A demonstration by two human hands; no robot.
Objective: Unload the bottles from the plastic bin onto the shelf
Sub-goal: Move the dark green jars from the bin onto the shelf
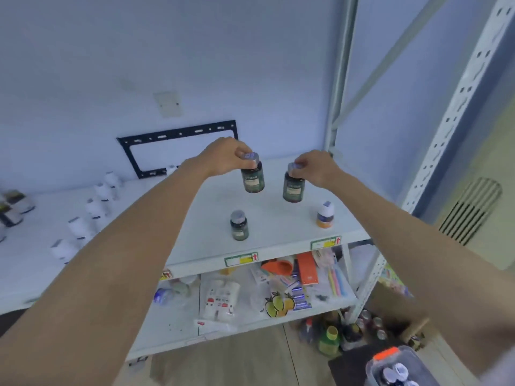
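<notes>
Your left hand (223,157) and right hand (315,167) each grasp a dark green round bottle (253,178) by its silver cap, above the white shelf (278,221).

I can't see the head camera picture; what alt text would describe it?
Two bare arms reach over a white shelf, the left hand and right hand each gripping a dark green bottle by its cap. A third dark bottle and a white-and-orange bottle stand nearer the front edge.

Both forearms are bare from the frame's lower corners up to the wrists, with no sleeve in view. The left hand (223,156) and right hand (316,167) are bare too.
</notes>
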